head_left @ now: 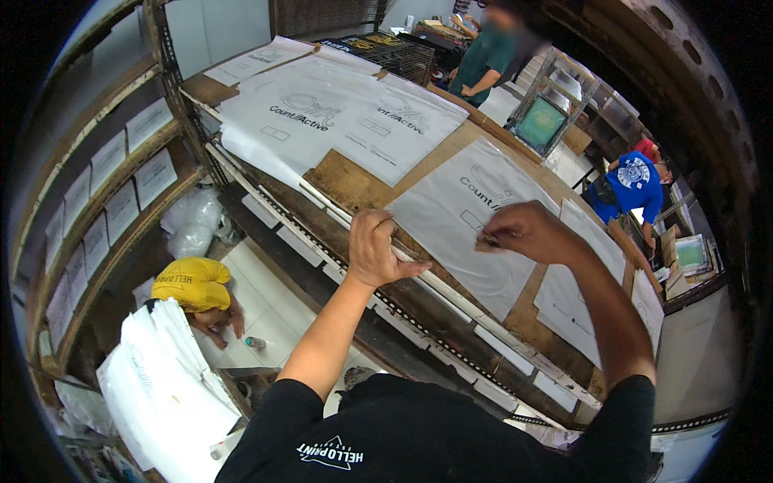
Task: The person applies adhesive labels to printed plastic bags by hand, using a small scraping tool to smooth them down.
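A white plastic sheet, printed with dark lettering and an outlined box, lies on the brown board of the rack's upper shelf. My left hand is at the sheet's near left corner, over the shelf's front rail. Its fingers are bent and its thumb stretches out to the right, apart from them. Above the printed part is my right hand, its fingers drawn together and slightly blurred. Whatever may be between those fingertips is hidden.
More printed sheets cover the shelf on the left, and others on the right. A person in yellow crouches below left, by a white sheet stack. People in green and blue are beyond the shelf.
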Demonstrator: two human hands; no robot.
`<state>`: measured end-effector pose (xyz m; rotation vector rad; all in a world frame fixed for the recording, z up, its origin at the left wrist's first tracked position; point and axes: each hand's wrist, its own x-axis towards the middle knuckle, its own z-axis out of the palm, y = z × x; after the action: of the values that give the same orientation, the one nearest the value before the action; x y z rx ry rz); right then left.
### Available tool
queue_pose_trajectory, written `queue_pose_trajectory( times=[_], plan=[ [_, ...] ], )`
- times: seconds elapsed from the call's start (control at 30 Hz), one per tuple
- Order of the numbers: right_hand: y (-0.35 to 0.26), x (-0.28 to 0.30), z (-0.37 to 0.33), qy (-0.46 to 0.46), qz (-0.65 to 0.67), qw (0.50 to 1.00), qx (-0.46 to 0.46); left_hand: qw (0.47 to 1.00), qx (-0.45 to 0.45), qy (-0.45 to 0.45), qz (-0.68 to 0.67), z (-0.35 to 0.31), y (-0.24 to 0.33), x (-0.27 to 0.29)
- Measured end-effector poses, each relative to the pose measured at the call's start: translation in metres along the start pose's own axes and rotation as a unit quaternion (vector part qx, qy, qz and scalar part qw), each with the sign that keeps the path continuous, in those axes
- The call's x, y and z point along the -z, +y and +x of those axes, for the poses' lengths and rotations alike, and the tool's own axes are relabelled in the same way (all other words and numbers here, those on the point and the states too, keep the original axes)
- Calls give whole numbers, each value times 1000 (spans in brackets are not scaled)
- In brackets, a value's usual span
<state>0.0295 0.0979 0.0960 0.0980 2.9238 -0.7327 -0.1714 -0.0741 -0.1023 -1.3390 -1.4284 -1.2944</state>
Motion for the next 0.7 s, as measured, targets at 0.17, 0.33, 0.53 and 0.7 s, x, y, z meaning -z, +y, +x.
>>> queue_pose_trajectory(
  times=[0.17,0.33,0.53,0.7],
  plan=[
    [-13,-17,73,137,-37,980,138,1000,3,12,-22,0,-4,2],
    [-17,-35,124,112,-103,979,134,1000,-2,7,-30,-2,-4,1],
    [-7,-49,134,117,-135,971,157,999,-6,33,-27,4,-1,1],
    [-13,-42,121,42,-115,986,114,1000,8,8,-29,0,-2,0]
  ],
)
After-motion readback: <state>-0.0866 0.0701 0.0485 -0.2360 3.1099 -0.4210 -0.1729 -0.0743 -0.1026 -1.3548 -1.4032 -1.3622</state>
